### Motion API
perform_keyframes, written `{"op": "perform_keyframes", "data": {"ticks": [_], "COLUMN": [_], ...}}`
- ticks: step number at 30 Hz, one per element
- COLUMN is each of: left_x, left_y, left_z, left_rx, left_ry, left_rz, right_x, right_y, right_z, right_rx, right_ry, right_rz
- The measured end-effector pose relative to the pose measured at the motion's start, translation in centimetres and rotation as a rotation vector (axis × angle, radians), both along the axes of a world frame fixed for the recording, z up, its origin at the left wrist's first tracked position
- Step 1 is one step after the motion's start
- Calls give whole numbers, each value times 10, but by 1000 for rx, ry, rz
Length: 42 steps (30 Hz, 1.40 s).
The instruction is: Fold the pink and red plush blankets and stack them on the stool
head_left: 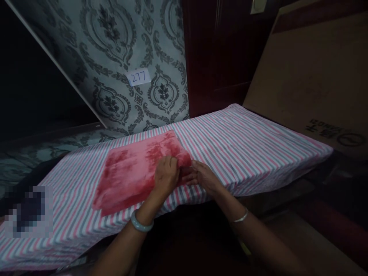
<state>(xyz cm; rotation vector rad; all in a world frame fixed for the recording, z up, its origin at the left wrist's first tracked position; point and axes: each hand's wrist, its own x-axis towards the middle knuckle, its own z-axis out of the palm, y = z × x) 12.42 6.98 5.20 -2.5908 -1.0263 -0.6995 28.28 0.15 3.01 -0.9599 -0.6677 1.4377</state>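
A folded red and pink cloth [129, 172] with a soft, mottled surface lies flat on the striped table cover. My left hand [167, 172] is closed on the near right part of the cloth, knuckles up. At the same right corner is my right hand [202, 176], its thumb on the edge and its fingers reaching beneath the raised fold. Between the two hands the cloth lifts slightly and is partly hidden. A pale bangle [141, 224] circles my left wrist, and a thin silver bangle [241, 217] my right.
The table cover [247, 142] has pink, grey and white stripes and hangs over the front edge. Patterned wallpaper [138, 46] behind carries a paper label [138, 76] reading 277. A large cardboard box [310, 76] stands at the right, and a dark screen [43, 84] at the left.
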Motion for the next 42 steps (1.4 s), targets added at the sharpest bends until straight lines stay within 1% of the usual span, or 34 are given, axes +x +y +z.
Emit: {"op": "perform_keyframes", "data": {"ticks": [3, 5, 7, 9, 10, 12, 14, 15, 16, 17, 19, 21, 23, 25, 27, 29, 31, 33, 34, 35, 37, 38, 39, 40, 42], "left_x": [1, -1, -4, -6, -7, -7, -6, -5, -4, -4, -3, -5, -10, -19, -32, -48, -64, -77, -82, -85, -87, -86, -85, -83, -80], "left_y": [-3, -4, -3, -1, 0, 1, 2, 1, 0, -1, -4, -8, -10, -9, -4, 3, 10, 15, 17, 17, 15, 13, 12, 10, 7], "left_z": [-14, -21, -22, -16, -12, -4, -2, -4, -7, -11, -20, -23, -20, -10, 1, 10, 11, 5, 0, -6, -20, -26, -31, -35, -39], "left_rx": [52, 102, 157, 196, 213, 238, 243, 231, 212, 187, 132, 82, 32, 3, 19, 65, 82, 59, 42, 24, -9, -23, -35, -45, -62], "left_ry": [69, 52, 10, -25, -39, -70, -94, -87, -65, -30, 41, 43, -24, -112, -184, -207, -179, -128, -104, -81, -40, -25, -16, -10, -6], "left_rz": [-36, -64, -99, -125, -125, -104, -84, -88, -105, -133, -202, -248, -270, -284, -245, -133, 8, 116, 150, 172, 190, 197, 205, 214, 229], "right_x": [-2, -3, -5, -7, -9, -14, -17, -17, -16, -14, -8, -1, 5, 9, 11, 10, 7, 3, 1, -1, -2, -2, 0, 1, 6], "right_y": [11, 15, 19, 24, 28, 37, 43, 44, 45, 44, 40, 38, 40, 47, 59, 71, 82, 92, 96, 100, 107, 110, 112, 113, 111], "right_z": [3, 2, 3, 8, 11, 17, 15, 11, 5, -3, -19, -29, -29, -21, -8, 3, 11, 15, 15, 14, 7, 2, -3, -9, -18], "right_rx": [-20, -49, -69, -61, -21, 146, 337, 380, 376, 332, 196, 89, 36, 17, 13, 5, 10, 66, 126, 203, 349, 374, 350, 284, 130], "right_ry": [-67, -149, -216, -264, -287, -329, -353, -357, -354, -342, -294, -225, -191, -224, -268, -262, -235, -257, -295, -347, -468, -513, -533, -527, -453], "right_rz": [31, 34, 58, 72, 44, -97, -253, -300, -319, -318, -317, -312, -264, -163, -81, -27, 31, 93, 89, 51, -89, -157, -190, -188, -134]}}
